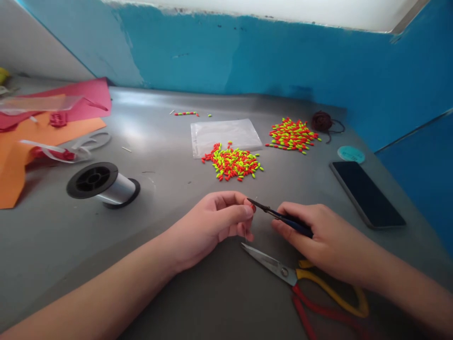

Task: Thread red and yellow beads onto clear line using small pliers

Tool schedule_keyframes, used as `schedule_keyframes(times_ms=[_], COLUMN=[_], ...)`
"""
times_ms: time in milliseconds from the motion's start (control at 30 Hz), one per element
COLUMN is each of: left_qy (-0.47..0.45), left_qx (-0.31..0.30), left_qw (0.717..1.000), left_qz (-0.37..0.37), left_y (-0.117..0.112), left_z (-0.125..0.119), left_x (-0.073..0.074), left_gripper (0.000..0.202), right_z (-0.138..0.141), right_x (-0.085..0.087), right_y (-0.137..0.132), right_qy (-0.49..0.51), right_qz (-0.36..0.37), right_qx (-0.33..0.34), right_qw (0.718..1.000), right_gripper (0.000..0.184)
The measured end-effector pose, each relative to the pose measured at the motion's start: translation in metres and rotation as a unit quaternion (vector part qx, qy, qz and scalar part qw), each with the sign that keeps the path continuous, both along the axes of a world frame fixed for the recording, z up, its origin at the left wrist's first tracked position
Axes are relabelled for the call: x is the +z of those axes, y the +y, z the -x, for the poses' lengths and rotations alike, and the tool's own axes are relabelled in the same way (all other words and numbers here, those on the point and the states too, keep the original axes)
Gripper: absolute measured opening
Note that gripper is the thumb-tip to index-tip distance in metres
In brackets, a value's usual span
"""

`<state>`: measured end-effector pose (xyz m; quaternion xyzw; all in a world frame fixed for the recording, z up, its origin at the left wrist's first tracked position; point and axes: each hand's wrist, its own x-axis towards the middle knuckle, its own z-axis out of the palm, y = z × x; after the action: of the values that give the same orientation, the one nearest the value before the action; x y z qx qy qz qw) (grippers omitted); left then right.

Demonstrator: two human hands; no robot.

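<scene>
My left hand (222, 215) is closed in a pinch on a small red bead (252, 207), with a thin clear thread hanging below the fingers. In my right hand (311, 226) are needle-nose pliers (279, 216) with dark jaws and blue handles. Their tips are right at the bead; whether they grip it or the thread I cannot tell. Scissors (276, 269) with yellow and red handles lie just below both hands, partly under the right one. Beyond the hands is a loose pile of red and yellow-green beads (235, 163), touching a clear plastic bag (226, 132).
A spool of clear line (118, 189) stands at left, near orange paper (53, 137) and pink paper (95, 97). Another bead heap (292, 136) and dark yarn (321, 122) lie at back right. A phone (366, 193) rests at right beside a teal disc (351, 154).
</scene>
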<state>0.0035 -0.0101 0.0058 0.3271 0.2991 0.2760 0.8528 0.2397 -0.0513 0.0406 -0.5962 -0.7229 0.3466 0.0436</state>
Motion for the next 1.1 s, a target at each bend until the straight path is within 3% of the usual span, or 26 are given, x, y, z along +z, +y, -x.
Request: schedule_keyframes(times_ms=[667, 1100], left_qy=[-0.012, -0.019], left_qx=[0.027, 0.032], left_qw=[0.999, 0.998], left_qz=[0.026, 0.044], left_y=[-0.001, -0.002], left_z=[-0.005, -0.006], left_x=[0.003, 0.007], left_gripper=[0.023, 0.019], right_z=[-0.001, -0.003], right_x=[-0.001, 0.0], right_y=[0.01, 0.013], right_qy=[0.006, 0.062], right_qz=[0.033, -0.006], right_qx=[0.002, -0.016], right_qw=[0.999, 0.998], right_gripper=[0.035, 0.035])
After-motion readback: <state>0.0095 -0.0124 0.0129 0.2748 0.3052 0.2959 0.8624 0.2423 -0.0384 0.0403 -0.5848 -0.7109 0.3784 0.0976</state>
